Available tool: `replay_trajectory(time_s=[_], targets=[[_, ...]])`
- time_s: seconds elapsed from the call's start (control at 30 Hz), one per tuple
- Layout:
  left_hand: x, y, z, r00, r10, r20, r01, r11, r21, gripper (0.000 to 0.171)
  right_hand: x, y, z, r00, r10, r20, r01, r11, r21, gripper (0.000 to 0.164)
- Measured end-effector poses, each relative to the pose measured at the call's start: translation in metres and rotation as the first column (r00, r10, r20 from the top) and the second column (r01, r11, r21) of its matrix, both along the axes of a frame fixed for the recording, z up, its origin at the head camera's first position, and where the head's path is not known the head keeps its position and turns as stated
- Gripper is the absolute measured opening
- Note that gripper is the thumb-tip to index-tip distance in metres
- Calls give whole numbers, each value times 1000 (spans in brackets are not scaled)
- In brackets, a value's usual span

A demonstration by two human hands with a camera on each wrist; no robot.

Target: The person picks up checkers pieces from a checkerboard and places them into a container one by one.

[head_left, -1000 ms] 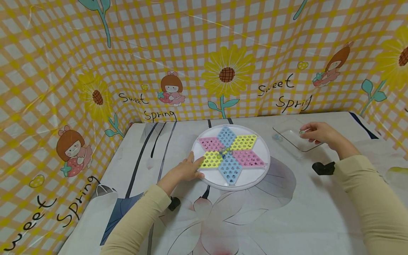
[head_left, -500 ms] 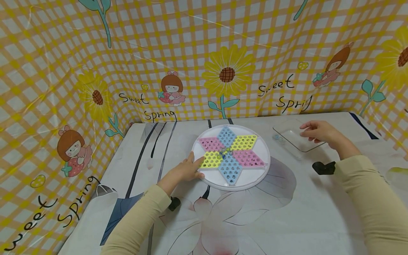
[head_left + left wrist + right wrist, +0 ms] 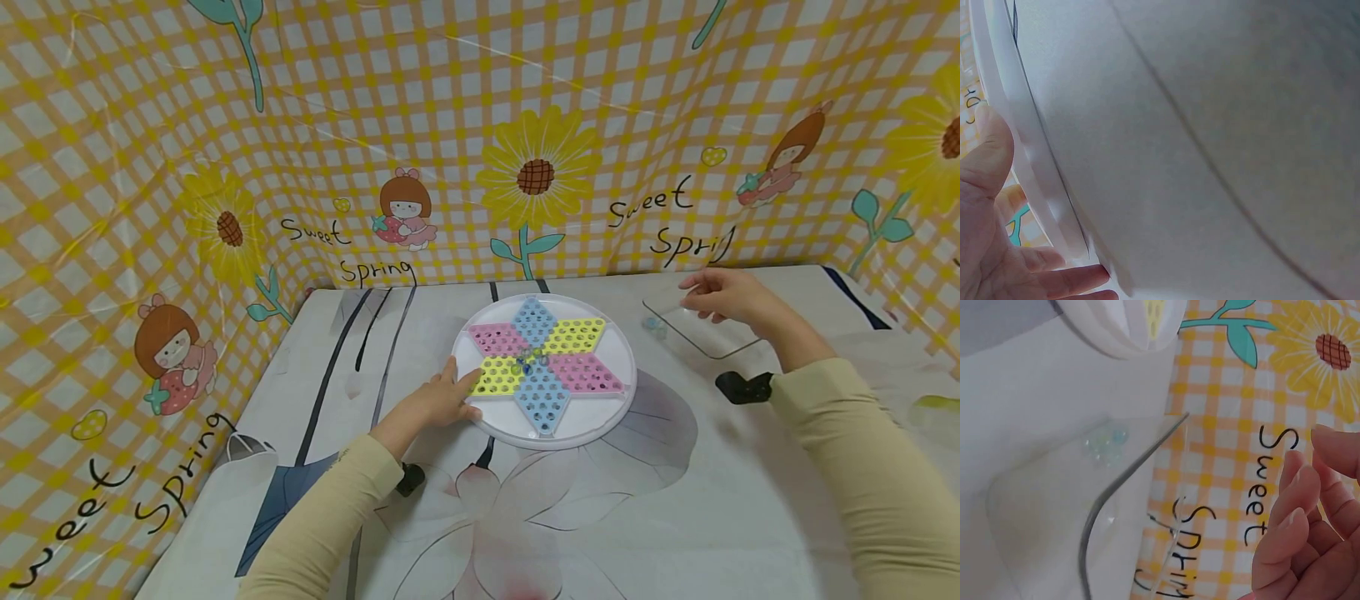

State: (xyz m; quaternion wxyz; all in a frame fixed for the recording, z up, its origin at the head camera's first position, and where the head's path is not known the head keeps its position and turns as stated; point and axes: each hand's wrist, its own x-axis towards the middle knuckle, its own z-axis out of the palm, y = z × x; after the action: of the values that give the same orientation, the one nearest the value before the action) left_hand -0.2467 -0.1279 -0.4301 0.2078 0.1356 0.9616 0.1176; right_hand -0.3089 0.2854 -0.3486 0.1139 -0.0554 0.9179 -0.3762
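A round white Chinese checkers board (image 3: 592, 417) lies on the table, its star in pink, yellow and blue. Several glass marbles (image 3: 527, 367) cluster at its centre. My left hand (image 3: 438, 400) rests at the board's left rim with fingers spread, thumb near the front edge. My right hand (image 3: 723, 296) is raised over a clear plastic box (image 3: 711, 357) with a dark rim, its fingers loosely bent. In the right wrist view, no marble shows between the thumb and fingertips (image 3: 1297, 478). Pale marbles (image 3: 1105, 442) lie together in one corner of the box.
A yellow checked cloth (image 3: 450, 125) with sunflowers stands as a wall behind and at the sides of the table. The table's white cover (image 3: 637, 533) bears printed flowers and dark lines. Black wrist mounts (image 3: 744, 387) sit beneath the forearms.
A marble seen in my right fingers one second ago no longer shows. The right hand has risen and shifted left over the box. My left hand and the board have stayed put.
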Motion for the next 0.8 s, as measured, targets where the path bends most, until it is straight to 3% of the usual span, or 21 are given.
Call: replay_trajectory(time_s=[0.27, 0.8], targets=[[0, 0, 0, 1000, 6, 5, -6, 1000, 5, 72, 2, -22, 3, 998, 41, -53, -43, 999, -30, 45], [0, 0, 1, 1000, -11, 0, 11, 1000, -5, 72, 4, -58, 0, 994, 94, -57, -97, 993, -63, 44]])
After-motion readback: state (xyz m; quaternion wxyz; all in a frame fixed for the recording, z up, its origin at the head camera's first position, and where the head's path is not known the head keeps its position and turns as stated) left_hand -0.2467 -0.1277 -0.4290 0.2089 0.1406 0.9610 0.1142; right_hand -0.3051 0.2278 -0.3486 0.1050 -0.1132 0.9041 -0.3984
